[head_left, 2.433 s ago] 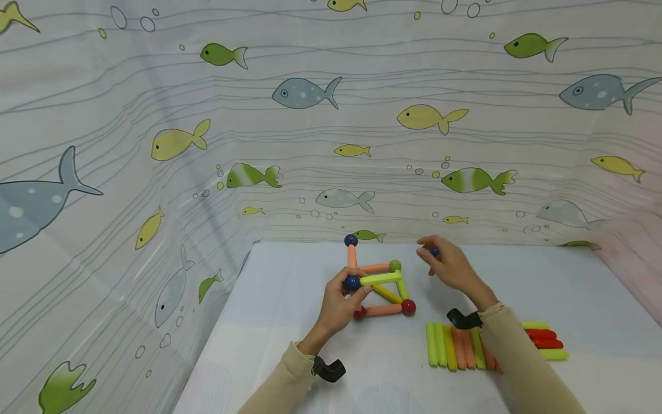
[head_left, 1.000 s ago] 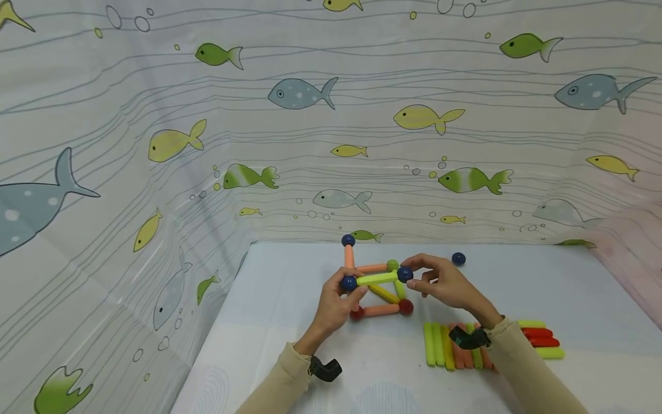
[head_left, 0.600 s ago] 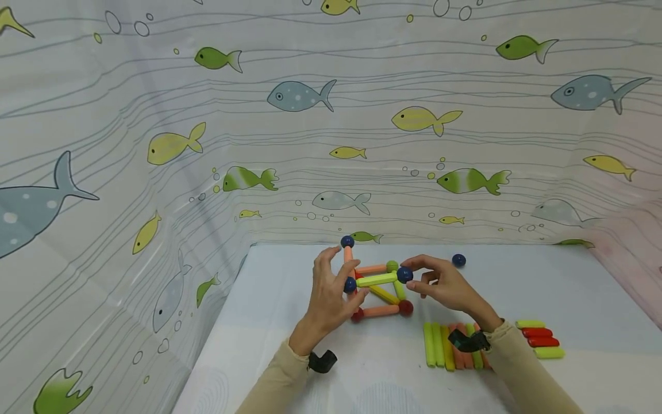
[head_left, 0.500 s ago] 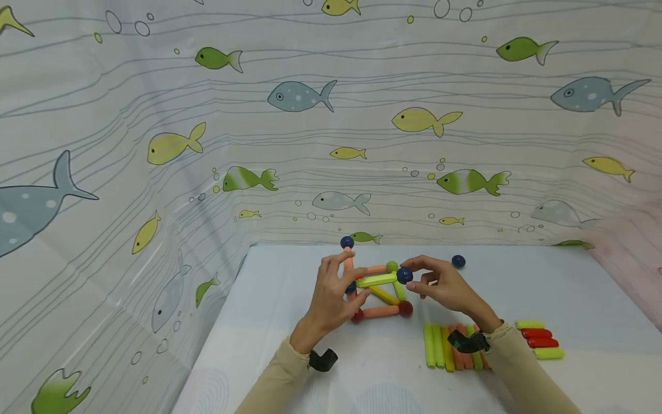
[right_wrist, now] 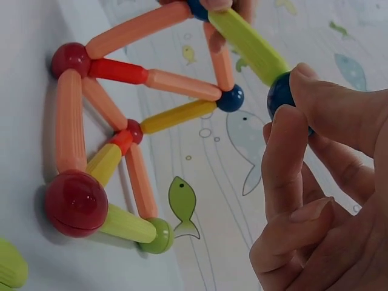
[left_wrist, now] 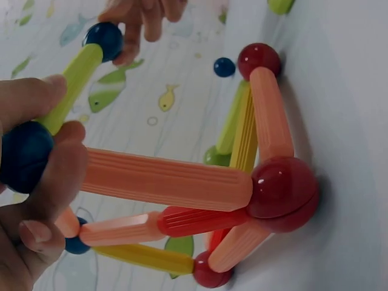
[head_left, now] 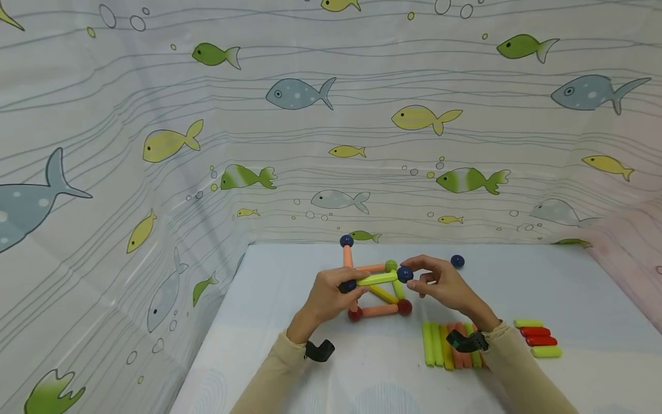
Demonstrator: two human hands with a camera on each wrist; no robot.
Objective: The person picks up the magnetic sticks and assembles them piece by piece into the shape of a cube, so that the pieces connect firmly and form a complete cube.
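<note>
"Two hands in the head view: what does each have?"

"The left hand (head_left: pixel 323 292) grips the left-end navy ball (head_left: pixel 347 286) and the adjoining end of a lime rod (head_left: pixel 378 279). The right hand (head_left: pixel 442 283) pinches the right-end navy ball (head_left: pixel 405 274) at the rod's other end."

"And the ball-and-rod frame (head_left: pixel 384 294)?"

"It stands on the white table (head_left: pixel 310 374), partly behind the left hand. A loose navy ball (head_left: pixel 457 261) lies beyond the right hand. Nearer the wearer, a row of rods (head_left: pixel 450 346) runs partly under the right forearm; two red and two lime rods (head_left: pixel 538 340) lie right of it. Behind hangs a fish-print sheet (head_left: pixel 383 63)."

"The left wrist view?"

"Fingers wrap the ball, and a salmon rod (left_wrist: pixel 163 179) leads from a red ball (left_wrist: pixel 285 193) on the table up behind them. They hide its upper end."

"And the right?"

"Thumb and forefinger clasp the right-end ball, which touches the lime rod. Beyond, a green ball (right_wrist: pixel 156 235) sits at a lower corner of the frame."
</note>
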